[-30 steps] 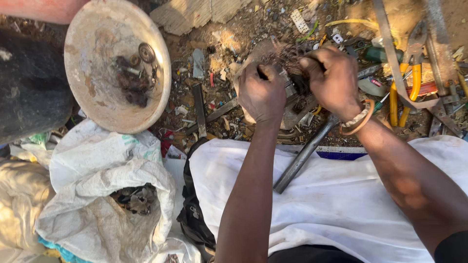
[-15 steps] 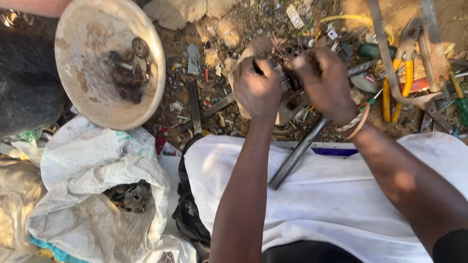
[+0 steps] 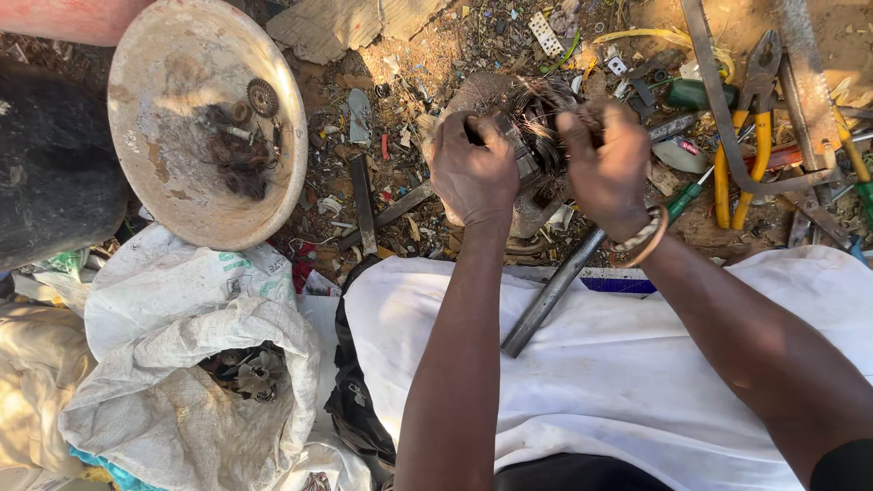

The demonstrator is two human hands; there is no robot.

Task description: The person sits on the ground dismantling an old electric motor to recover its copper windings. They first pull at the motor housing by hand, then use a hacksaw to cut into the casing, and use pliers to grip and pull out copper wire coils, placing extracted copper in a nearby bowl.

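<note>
My left hand [image 3: 473, 173] grips the side of a dirty metal motor part [image 3: 509, 109] that rests on the littered ground. My right hand [image 3: 609, 168] is closed on the bundle of thin wires [image 3: 538, 116] sticking out of that part's top. A bead bracelet circles my right wrist. A grey steel bar [image 3: 553, 293] lies slanted under my right forearm, over the white cloth [image 3: 637, 382] on my lap.
A worn round bowl [image 3: 173, 191] with gears and scrap stands at the upper left. A white sack [image 3: 191, 382] with metal pieces sits lower left. Yellow-handled pliers [image 3: 750, 145], a screwdriver and metal strips lie at the right. Flat metal bars [image 3: 364, 205] lie between bowl and hands.
Both hands have stayed on the motor part, with the right hand shifting on the wires. The view has moved slightly, so the bowl and the tools appear shifted.
</note>
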